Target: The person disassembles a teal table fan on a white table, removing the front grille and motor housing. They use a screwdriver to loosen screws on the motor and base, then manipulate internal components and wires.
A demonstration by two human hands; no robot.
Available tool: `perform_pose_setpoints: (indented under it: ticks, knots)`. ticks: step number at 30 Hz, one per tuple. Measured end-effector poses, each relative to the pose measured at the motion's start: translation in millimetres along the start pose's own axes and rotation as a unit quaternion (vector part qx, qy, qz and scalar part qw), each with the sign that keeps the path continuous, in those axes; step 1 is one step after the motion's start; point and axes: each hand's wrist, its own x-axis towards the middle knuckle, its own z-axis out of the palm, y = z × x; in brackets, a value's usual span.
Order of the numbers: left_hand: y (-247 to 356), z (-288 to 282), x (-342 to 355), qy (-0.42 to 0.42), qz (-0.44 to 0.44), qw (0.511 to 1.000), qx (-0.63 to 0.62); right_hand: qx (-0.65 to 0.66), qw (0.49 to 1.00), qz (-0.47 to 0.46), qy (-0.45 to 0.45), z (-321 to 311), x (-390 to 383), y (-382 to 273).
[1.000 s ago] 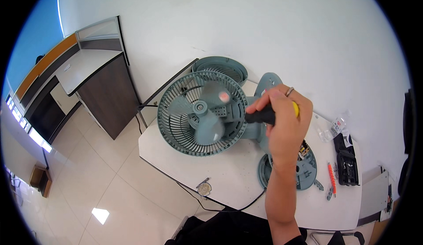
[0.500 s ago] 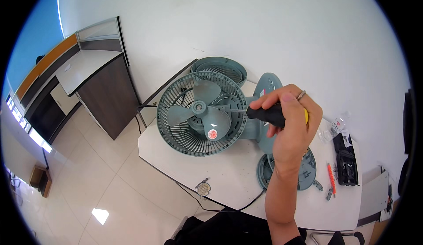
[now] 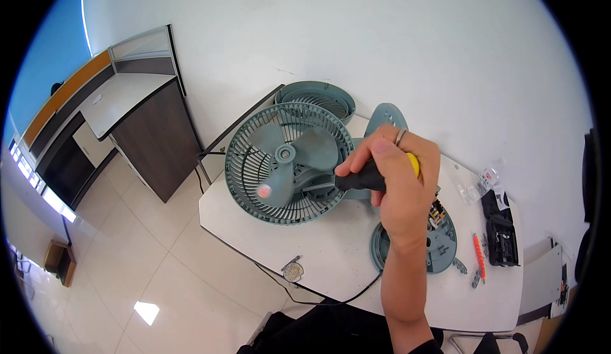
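My right hand (image 3: pixel 402 191) grips a black-and-yellow screwdriver (image 3: pixel 363 177), pointed leftward into the teal fan head, near the lower right of its blades (image 3: pixel 316 147). The exact tip contact is hard to make out. The fan head lies face up in its slatted rear cage (image 3: pixel 245 179), its red sticker blurred on the lower-left blade. The fan's stand (image 3: pixel 386 113) extends behind my hand. Below it sits a round base (image 3: pixel 439 255) with exposed electronic parts, partly hidden by my forearm. My left hand is not in view.
The white table (image 3: pixel 331 258) holds another round cover (image 3: pixel 318 90), a small round metal part (image 3: pixel 293 271), an orange-handled tool (image 3: pixel 479 258), a black tool case (image 3: pixel 501 242) and a plastic bottle (image 3: pixel 480 185). A cord runs along the front. A desk (image 3: pixel 140 131) stands left.
The fan blades have turned, carrying the red sticker from upper right through lower right to lower left. My right hand went slightly rightward, then came back left and down with the screwdriver.
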Motion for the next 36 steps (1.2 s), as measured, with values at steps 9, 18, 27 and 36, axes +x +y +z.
perform_pose_setpoints:
  ticks: [9,18,27,36]
  knots:
    - [-2,4,-1,0.011,0.01,1.0,-0.014,-0.028,0.996,-0.064,0.051,-5,3,2]
    - [8,-14,-1,-0.015,-0.008,1.0,-0.013,-0.049,0.991,-0.101,0.07,-2,2,2]
    - [5,-15,3,-0.067,-0.035,0.997,-0.023,0.01,0.999,-0.04,0.016,-7,4,2]
    - [8,-21,6,-0.071,-0.041,0.997,-0.013,-0.014,0.992,-0.108,0.07,-10,5,5]
